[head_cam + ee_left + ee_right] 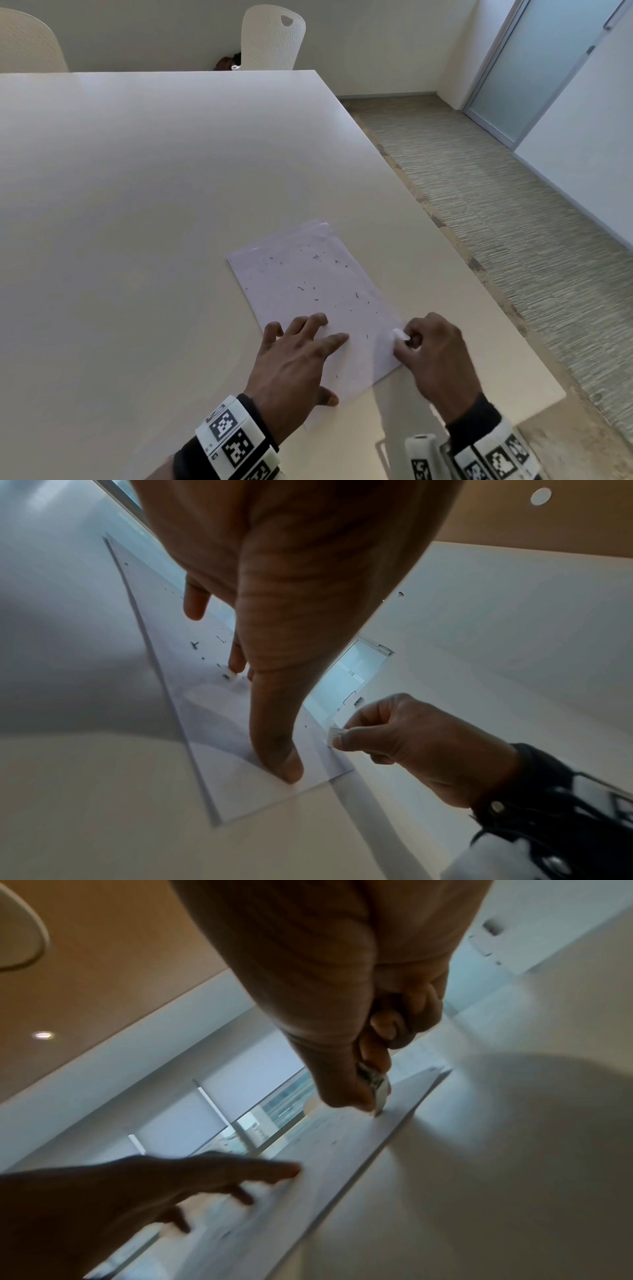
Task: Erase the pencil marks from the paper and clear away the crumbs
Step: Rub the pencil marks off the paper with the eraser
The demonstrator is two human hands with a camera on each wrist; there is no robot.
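From the head view, my left hand (298,356) lies flat, fingers spread, pinning the paper (315,294) near the table (137,205) edge at five o'clock; dark crumbs (300,288) scatter toward twelve. My right hand (435,349) pinches a small white eraser (399,334) at the sheet's three o'clock edge. In the left wrist view, my thumb (284,764) presses the near corner; the sheet looks thin and light, so I'd judge it will buckle unless pinned close to the rubbing. In the right wrist view, the eraser tip (380,1096) touches the paper; I'd grip it low.

Two white chairs (272,37) stand behind the table (137,205), a frosted glass door (534,68) beyond.
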